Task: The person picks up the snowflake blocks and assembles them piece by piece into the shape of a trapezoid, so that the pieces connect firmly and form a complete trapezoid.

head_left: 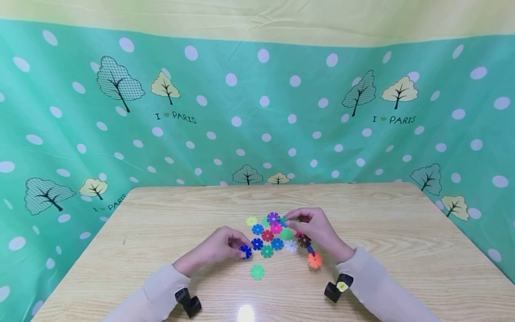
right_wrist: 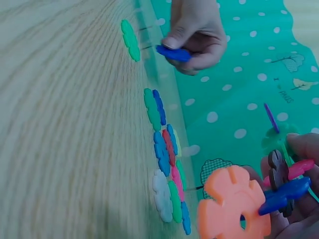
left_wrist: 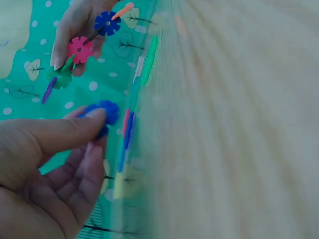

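Note:
Between thumb and fingertips, my left hand [head_left: 219, 247] pinches a dark blue notched snowflake disc [left_wrist: 110, 110], held above the table. My right hand [head_left: 315, 227] grips a chain of interlocked snowflake discs, higher up and to the right. Its purple disc [head_left: 273, 219] sticks out at the left end, joined to a green disc [right_wrist: 279, 139] at the fingertips. Pink [left_wrist: 80, 49], dark brown [right_wrist: 277, 167] and blue [left_wrist: 107, 23] discs follow, with an orange disc [head_left: 315, 260] at the lower end. Fingers partly hide the chain's middle. The two hands are apart.
Several loose snowflake discs lie flat between the hands, among them a red disc [head_left: 267, 235], a white disc [head_left: 291, 245] and a yellow disc [head_left: 251, 221]. A light green disc [head_left: 257, 272] lies nearer the front. The wooden table [head_left: 169, 210] meets a patterned green curtain [head_left: 217, 143] behind.

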Motion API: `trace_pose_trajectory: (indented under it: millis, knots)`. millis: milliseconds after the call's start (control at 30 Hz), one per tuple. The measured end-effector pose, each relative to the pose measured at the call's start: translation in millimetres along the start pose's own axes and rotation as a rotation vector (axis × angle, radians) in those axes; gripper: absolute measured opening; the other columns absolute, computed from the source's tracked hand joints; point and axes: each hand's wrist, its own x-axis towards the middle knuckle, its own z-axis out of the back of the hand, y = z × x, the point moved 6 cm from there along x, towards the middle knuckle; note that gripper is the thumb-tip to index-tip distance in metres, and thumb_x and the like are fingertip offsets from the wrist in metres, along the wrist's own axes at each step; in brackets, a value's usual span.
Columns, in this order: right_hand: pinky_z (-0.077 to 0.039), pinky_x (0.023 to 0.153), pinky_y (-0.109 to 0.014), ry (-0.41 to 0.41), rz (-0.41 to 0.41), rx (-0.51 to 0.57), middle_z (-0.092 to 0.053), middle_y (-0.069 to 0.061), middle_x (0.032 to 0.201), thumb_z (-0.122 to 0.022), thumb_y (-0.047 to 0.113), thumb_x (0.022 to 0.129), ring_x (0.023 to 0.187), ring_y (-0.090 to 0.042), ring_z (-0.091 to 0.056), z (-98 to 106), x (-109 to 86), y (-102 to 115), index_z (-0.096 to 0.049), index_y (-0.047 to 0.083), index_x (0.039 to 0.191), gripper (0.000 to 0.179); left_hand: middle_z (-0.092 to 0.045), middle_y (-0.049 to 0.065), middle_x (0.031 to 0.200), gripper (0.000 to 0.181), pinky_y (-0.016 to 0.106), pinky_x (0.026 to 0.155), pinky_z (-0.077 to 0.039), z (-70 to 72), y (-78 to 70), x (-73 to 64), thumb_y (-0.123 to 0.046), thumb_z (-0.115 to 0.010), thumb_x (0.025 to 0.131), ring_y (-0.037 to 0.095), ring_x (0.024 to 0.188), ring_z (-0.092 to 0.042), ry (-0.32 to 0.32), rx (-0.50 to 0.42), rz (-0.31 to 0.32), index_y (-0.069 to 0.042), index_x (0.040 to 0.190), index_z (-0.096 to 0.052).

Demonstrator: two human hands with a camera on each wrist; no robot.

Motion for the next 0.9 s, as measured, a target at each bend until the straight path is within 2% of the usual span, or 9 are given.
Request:
trace_pose_trajectory:
  millis: [100, 300, 433, 500, 700, 900]
  knots:
    - [-0.051, 0.055, -0.025, 0.001, -0.003, -0.006, -0.067, -0.014, 0.100, -0.072, 0.014, 0.083, 0.063, -0.022, -0.060, -0.4, -0.2, -0.8, -0.071, 0.002, 0.097, 0.018, -0.067, 0.000, 0.089, 0.021, 0.022, 0.060, -0.050, 6.3, -7.5, 4.1, -0.002, -0.071, 0.079, 0.014, 0.072, -0.056, -0.070, -0.023, -0.024, -0.009, 0.099, -0.072]
    - [-0.051, 0.055, -0.024, -0.002, 0.002, -0.003, -0.068, -0.013, 0.099, -0.072, 0.013, 0.083, 0.065, -0.024, -0.060, -1.3, 0.0, -0.6, -0.071, 0.003, 0.097, 0.017, -0.069, 0.006, 0.092, 0.021, 0.023, 0.066, -0.053, 19.4, -24.5, 14.0, -0.007, -0.072, 0.081, 0.016, 0.077, -0.061, -0.271, -0.106, -0.084, -0.005, 0.101, -0.070]
    - [-0.051, 0.055, -0.025, 0.007, 0.022, -0.002, -0.068, -0.013, 0.099, -0.070, 0.012, 0.084, 0.064, -0.021, -0.060, -3.3, 0.2, 1.5, -0.071, 0.002, 0.097, 0.016, -0.070, 0.009, 0.091, 0.016, 0.021, 0.065, -0.053, 23.6, -32.6, 19.0, -0.007, -0.072, 0.082, 0.021, 0.077, -0.064, -0.357, -0.158, -0.101, -0.004, 0.098, -0.071]
    - [-0.050, 0.056, -0.023, 0.008, 0.034, -0.009, -0.068, -0.013, 0.098, -0.070, 0.013, 0.084, 0.065, -0.019, -0.059, -3.7, 0.5, 1.9, -0.071, 0.003, 0.097, 0.016, -0.070, 0.012, 0.092, 0.014, 0.021, 0.065, -0.053, 24.7, -39.8, 19.2, -0.004, -0.070, 0.083, 0.025, 0.078, -0.065, -0.379, -0.173, -0.106, -0.002, 0.097, -0.071]
    - [-0.046, 0.057, -0.021, 0.008, 0.057, -0.022, -0.068, -0.011, 0.099, -0.071, 0.015, 0.084, 0.071, -0.017, -0.058, -3.6, 0.1, 2.2, -0.071, 0.003, 0.097, 0.017, -0.070, 0.016, 0.092, 0.012, 0.019, 0.067, -0.053, 25.7, -61.0, 15.9, 0.001, -0.068, 0.083, 0.025, 0.079, -0.066, -0.406, -0.187, -0.125, 0.003, 0.095, -0.070]
    - [-0.047, 0.057, -0.021, 0.011, 0.067, -0.012, -0.068, -0.014, 0.099, -0.070, 0.013, 0.084, 0.071, -0.016, -0.058, -3.9, -0.4, 3.1, -0.070, 0.001, 0.097, 0.018, -0.070, 0.017, 0.092, 0.011, 0.019, 0.067, -0.053, 25.2, -70.5, 14.2, 0.002, -0.068, 0.083, 0.022, 0.078, -0.065, -0.401, -0.186, -0.116, 0.004, 0.094, -0.070]
